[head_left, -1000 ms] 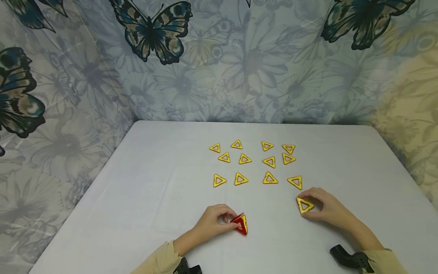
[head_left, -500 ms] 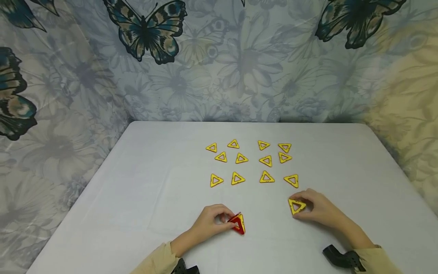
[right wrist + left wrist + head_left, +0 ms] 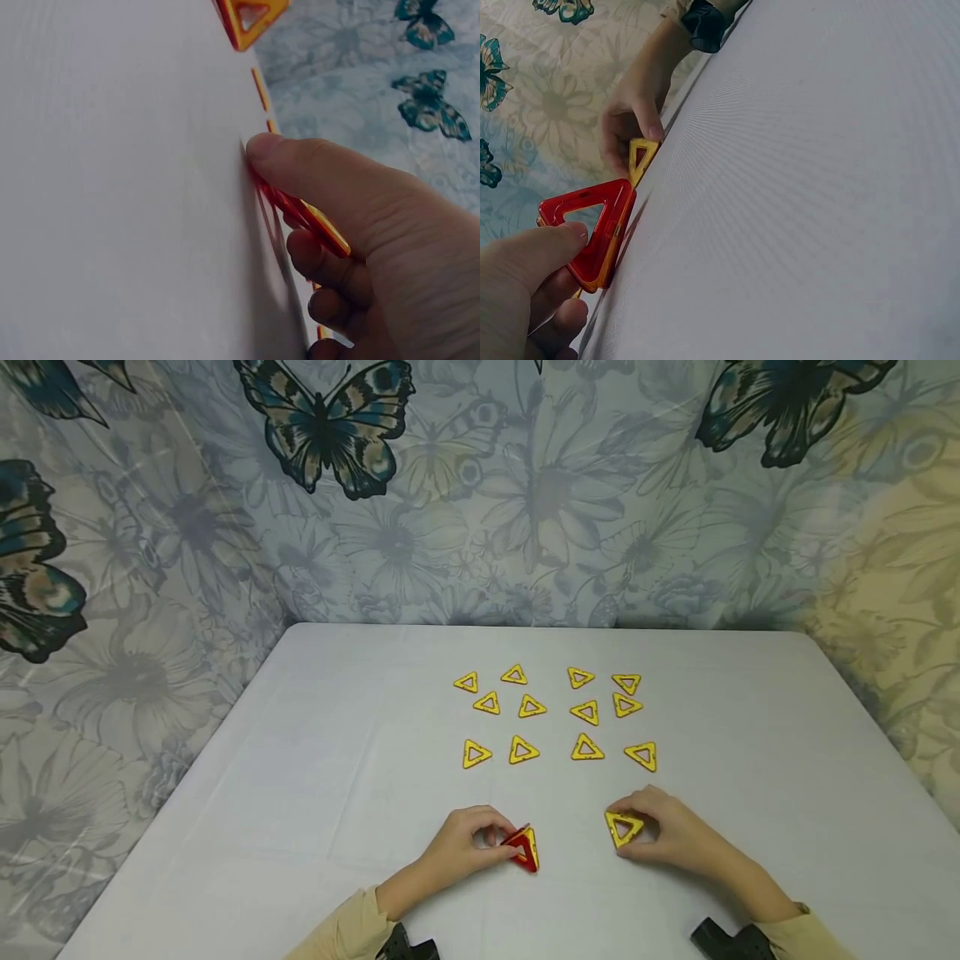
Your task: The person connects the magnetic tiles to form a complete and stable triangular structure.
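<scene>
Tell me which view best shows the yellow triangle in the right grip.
The head view: the yellow triangle shows its face and open middle almost whole. The left wrist view shows it slanted and narrow, beyond the red triangle. The right wrist view catches it nearly edge-on, mostly red, partly covered by the right grip.

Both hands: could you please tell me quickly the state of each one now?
Left hand: closed, holding red-and-yellow triangle pieces.
Right hand: closed, holding a single yellow triangle.

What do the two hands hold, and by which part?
Left hand: red triangle piece, by one side of its frame. Right hand: yellow triangle, by its outer edges.
</scene>
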A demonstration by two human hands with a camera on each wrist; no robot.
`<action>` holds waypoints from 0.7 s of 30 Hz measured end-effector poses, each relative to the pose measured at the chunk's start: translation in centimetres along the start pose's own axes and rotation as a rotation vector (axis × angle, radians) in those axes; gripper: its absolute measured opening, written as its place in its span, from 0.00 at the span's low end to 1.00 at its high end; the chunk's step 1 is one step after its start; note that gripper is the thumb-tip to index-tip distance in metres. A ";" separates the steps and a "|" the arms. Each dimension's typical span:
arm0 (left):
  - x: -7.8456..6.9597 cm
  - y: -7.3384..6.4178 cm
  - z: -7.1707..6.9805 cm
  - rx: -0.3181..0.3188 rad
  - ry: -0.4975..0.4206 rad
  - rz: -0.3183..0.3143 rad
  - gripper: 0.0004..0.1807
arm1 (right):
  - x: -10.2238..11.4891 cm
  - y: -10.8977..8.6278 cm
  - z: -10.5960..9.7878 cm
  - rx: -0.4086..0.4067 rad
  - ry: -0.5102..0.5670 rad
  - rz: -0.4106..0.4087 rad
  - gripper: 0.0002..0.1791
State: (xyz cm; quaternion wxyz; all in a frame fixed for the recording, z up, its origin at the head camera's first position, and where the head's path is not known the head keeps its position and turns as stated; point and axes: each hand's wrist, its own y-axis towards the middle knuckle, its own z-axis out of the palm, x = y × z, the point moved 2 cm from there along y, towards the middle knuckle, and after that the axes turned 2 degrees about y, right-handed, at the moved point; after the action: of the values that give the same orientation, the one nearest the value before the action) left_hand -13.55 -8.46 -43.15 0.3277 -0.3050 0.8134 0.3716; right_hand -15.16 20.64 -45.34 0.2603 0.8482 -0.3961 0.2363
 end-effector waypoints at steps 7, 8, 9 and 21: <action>-0.1 0.0 0.0 -0.001 0.008 0.003 0.09 | 0.8 0.4 0.9 -0.007 -0.002 -0.014 0.22; -0.1 0.0 0.0 -0.002 0.008 0.008 0.09 | 0.9 0.4 0.9 -0.005 -0.004 -0.008 0.22; -0.1 0.0 0.0 -0.003 0.008 0.012 0.09 | 1.0 0.5 1.0 -0.003 -0.009 0.000 0.22; -0.2 0.2 0.1 0.007 -0.012 0.025 0.09 | 2.5 1.2 3.0 -0.012 0.004 0.018 0.22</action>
State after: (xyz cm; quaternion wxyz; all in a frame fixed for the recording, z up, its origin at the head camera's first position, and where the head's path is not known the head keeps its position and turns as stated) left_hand -13.59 -8.26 -42.96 0.3291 -0.2915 0.8163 0.3747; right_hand -14.07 16.68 -45.78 0.2640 0.8426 -0.4046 0.2378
